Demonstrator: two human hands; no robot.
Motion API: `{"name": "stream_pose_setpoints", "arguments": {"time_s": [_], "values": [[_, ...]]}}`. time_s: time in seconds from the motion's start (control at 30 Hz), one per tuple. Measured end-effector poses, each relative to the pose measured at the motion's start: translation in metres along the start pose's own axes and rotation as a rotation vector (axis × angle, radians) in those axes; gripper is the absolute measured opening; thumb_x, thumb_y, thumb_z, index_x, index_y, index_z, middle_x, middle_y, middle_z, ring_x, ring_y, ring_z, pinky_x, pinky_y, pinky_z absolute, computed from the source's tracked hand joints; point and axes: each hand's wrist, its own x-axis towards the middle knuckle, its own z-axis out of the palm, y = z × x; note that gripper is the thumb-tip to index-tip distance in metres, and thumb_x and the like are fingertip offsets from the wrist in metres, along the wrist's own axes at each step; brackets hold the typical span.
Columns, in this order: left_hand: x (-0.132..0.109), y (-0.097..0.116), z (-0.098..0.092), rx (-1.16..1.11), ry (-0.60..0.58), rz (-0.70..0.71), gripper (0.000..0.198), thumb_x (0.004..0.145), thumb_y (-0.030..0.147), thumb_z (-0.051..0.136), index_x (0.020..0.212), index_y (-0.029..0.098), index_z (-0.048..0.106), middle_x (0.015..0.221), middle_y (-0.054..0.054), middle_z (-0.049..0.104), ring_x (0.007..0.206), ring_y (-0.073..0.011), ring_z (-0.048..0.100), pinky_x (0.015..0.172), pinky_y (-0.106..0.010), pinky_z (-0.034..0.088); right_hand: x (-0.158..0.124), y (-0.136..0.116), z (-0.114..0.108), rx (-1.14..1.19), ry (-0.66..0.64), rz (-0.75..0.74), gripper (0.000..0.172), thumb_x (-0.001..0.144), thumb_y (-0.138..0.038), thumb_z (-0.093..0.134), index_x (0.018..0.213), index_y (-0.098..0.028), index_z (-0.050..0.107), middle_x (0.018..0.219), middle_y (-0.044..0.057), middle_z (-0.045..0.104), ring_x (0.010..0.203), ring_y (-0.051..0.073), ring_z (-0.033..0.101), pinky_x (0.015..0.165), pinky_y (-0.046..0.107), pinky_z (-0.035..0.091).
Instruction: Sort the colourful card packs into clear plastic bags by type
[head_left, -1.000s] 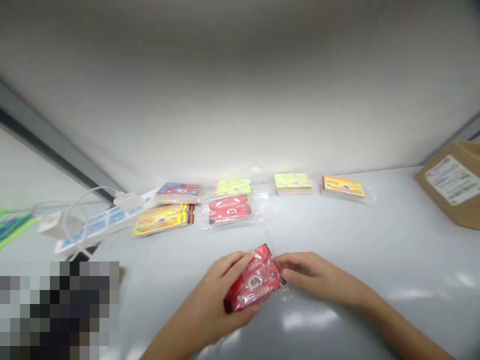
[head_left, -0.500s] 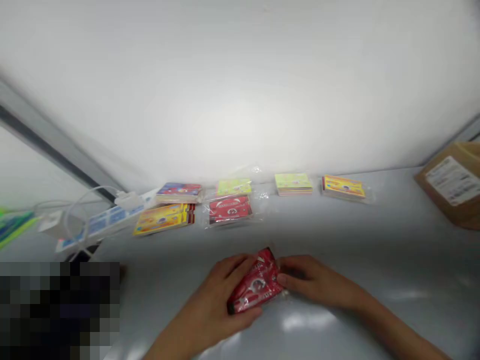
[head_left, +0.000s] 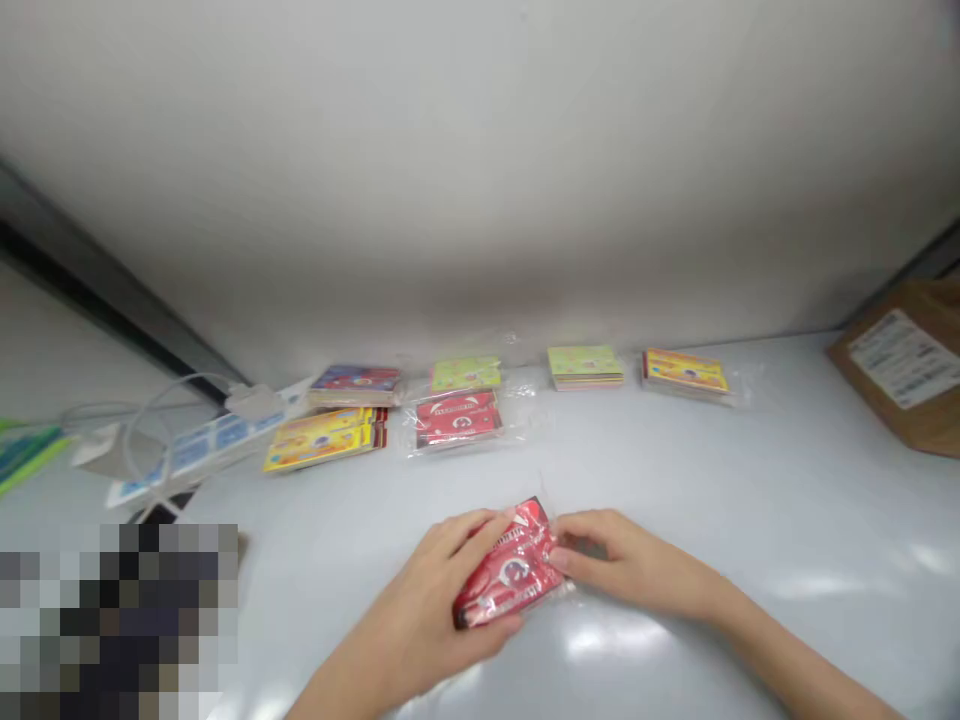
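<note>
- Flat red card pack in shiny clear film [head_left: 510, 572]: it lies slantwise between the two hands, low over or on the glossy pale grey tabletop [head_left: 712, 480]; which of these, I cannot tell.
- Left hand [head_left: 424, 600]: curved narrowly round the pack, fingers over its top, thumb along the near edge. Even, light pressure should hold the cards square — squeezing harder could bow them.
- Right hand [head_left: 630, 560]: thumb and forefinger close together at the pack's right end; whether they pinch film or merely touch, I cannot tell. Best to work the film with the fingertips, smoothing gently, since thin wrap probably creases or tears easily.
- Beyond the fingertips, well apart: a second red card pack in loose clear film [head_left: 457, 418], with a lime-green card stack [head_left: 466, 373] behind it.
- Ahead of the left hand, leftward: a yellow card stack [head_left: 326, 438].
- Far right of the right hand: a brown package with a white label [head_left: 900, 405].
</note>
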Motion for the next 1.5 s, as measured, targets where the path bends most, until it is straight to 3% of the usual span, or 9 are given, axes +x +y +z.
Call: {"name": "stream_pose_setpoints", "arguments": {"time_s": [0.2, 0.8, 1.5], "values": [[-0.0007, 0.0008, 0.0004, 0.016, -0.02, -0.012, 0.071, 0.074, 0.028, 0.065, 0.135, 0.033, 0.029, 0.134, -0.004, 0.041, 0.119, -0.0235, 0.041, 0.101, -0.038, 0.035, 0.0003, 0.0026, 0.0012, -0.053, 0.021, 0.029, 0.029, 0.087, -0.039, 0.041, 0.076, -0.018, 0.059, 0.071, 0.0, 0.058, 0.066, 0.014, 0.051, 0.062, 0.023, 0.041], [-0.0005, 0.0027, -0.0016, 0.016, -0.04, -0.022, 0.07, 0.074, 0.03, 0.065, 0.135, 0.03, 0.03, 0.133, -0.004, 0.042, 0.118, -0.0235, 0.042, 0.1, -0.036, 0.035, 0.0007, 0.0086, 0.0004, -0.017, 0.045, 0.027, 0.024, 0.086, -0.03, 0.044, 0.08, -0.015, 0.062, 0.074, 0.001, 0.062, 0.067, 0.014, 0.052, 0.062, 0.023, 0.04], [-0.0019, -0.0004, -0.0026, -0.014, -0.071, -0.028, 0.07, 0.076, 0.038, 0.064, 0.136, 0.033, 0.028, 0.136, -0.003, 0.038, 0.121, -0.0236, 0.039, 0.101, -0.037, 0.033, 0.0014, 0.0056, -0.0022, 0.014, 0.055, 0.055, 0.028, 0.086, -0.034, 0.043, 0.076, -0.015, 0.061, 0.07, 0.001, 0.059, 0.065, 0.013, 0.049, 0.061, 0.022, 0.039]]}}
